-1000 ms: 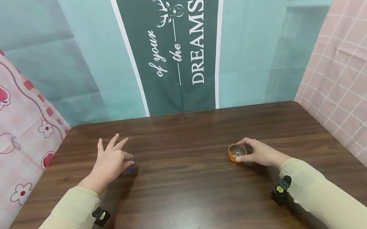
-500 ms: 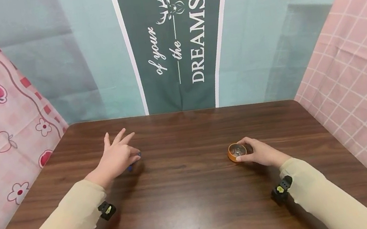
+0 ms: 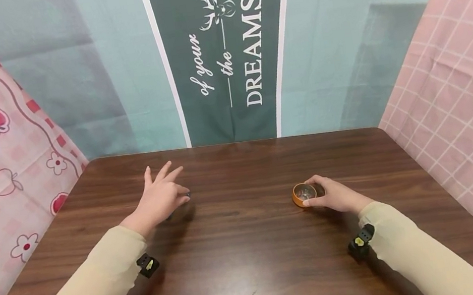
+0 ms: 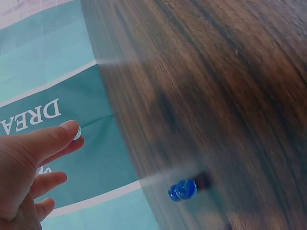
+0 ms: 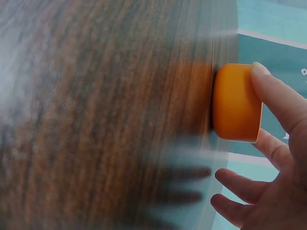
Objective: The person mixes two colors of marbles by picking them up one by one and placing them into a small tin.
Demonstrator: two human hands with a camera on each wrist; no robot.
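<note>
A: What's in the cup?

B: The orange cup sits in the right hand's grip, thumb and a finger on its rim, two other fingers held clear. Inside, something glassy glints; I can't tell how many pieces.

A: And the left hand?

B: Thumb and forefinger pinch a small glassy ball, the other fingers spread. Only an edge of the ball shows past the fingertips, and the cup is well to the right of that pinch.

A: Anything else near it?

B: Blue balls, two by the look of it, on the wooden table, lower than the pinch and back to its left. They touch or merely overlap in view; I can't say which.

A: What differs from a second ago?

B: The left hand has shifted right and slightly away from the wearer. Its pinch was right beside the blue then; now there's a gap. The right hand and cup are about where they were.

A: Which way do things point?

B: The cup stands upright just left of the right palm, mouth up, central axis vertical, wider than tall. The pinched ball looks round, so I see no long axis.
</note>
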